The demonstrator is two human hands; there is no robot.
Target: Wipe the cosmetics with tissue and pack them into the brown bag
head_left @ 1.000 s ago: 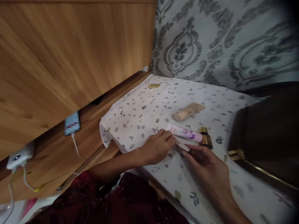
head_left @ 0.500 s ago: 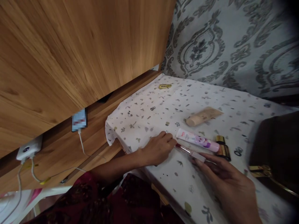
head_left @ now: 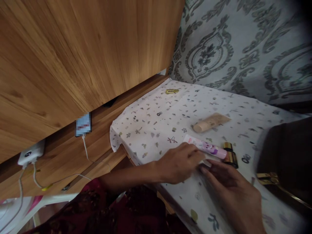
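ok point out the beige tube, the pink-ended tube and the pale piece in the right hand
Beige tube (head_left: 211, 123), head view, middle of its body
Pink-ended tube (head_left: 209, 148), head view, printed body
Pale piece (head_left: 207, 163), head view, its visible end

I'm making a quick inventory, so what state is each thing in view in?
Pale tube: gripped by the right hand; whether closed is hidden
Left hand: fingers curled at the pale tube's end
Beige tube: lying, capped
Pink-purple tube: lying, capped
Gold-and-black item: lying
Small gold item: lying
Phone: cable attached, screen lit
White device: cables attached
Dark bag: zip closure unclear
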